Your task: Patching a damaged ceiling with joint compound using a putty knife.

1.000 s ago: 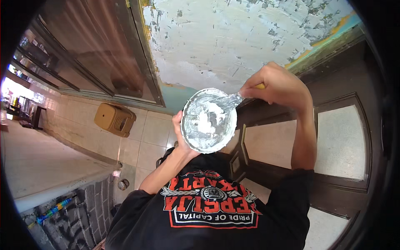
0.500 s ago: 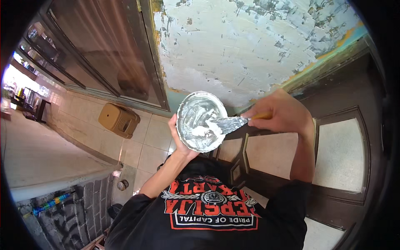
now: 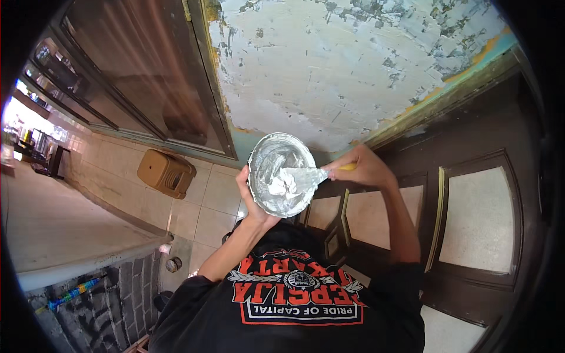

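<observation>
Fingers (image 3: 242, 179) of the left hand (image 3: 252, 203) wrap the rim and underside of the round, putty-smeared metal bowl (image 3: 281, 174), clamping it from its left and lower side; the thumb side lies behind the bowl wall and is hidden. Fingers (image 3: 344, 170) of the right hand (image 3: 362, 169) are clenched around the yellow handle of the flat-bladed metal putty knife (image 3: 306, 176), with only a short length of handle showing beyond the knuckles.

All positions below are referenced to the bowl.

- Putty knife: the blade enters over the right rim of the bowl and lies inside it, touching the lump of white putty (image 3: 281, 185) that sits in the lower centre of the bowl interior.
- Right hand: just right of the bowl, apart from its rim.
- Left hand: at the lower left of the bowl, in contact with it.
- Peeling, white-and-pale-blue plastered wall (image 3: 353, 65): above and behind the bowl.
- Dark brown panelled wooden door (image 3: 471, 217): to the right of the bowl.
- Dark glazed window frame (image 3: 135, 76): to the left of and above the bowl.
- Tan box-shaped plastic crate (image 3: 166, 173): to the left of the bowl, well apart, resting on beige tiled floor (image 3: 203, 203).
- Black printed shirt (image 3: 294, 306): below the bowl.
</observation>
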Demonstrator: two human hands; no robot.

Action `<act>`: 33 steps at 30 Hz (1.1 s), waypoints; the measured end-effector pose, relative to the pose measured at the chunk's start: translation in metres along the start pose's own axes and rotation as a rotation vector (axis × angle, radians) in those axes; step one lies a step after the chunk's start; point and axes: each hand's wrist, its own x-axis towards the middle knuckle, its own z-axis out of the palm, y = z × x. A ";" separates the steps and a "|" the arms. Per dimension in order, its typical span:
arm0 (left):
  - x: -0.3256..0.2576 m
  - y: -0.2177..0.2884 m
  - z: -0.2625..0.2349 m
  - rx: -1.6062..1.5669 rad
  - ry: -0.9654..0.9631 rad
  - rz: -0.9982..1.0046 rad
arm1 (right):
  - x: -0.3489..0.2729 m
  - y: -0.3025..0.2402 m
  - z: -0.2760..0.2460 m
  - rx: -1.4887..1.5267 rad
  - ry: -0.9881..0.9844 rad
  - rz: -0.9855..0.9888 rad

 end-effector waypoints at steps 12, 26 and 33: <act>0.004 -0.017 -0.032 0.397 0.075 0.237 | 0.000 0.034 0.116 0.810 0.346 0.069; 0.008 0.000 0.005 -0.112 0.108 0.110 | -0.039 -0.028 0.101 -0.597 0.678 -0.244; 0.009 -0.001 -0.002 -0.152 0.061 0.061 | -0.056 -0.033 0.080 -0.709 0.668 -0.251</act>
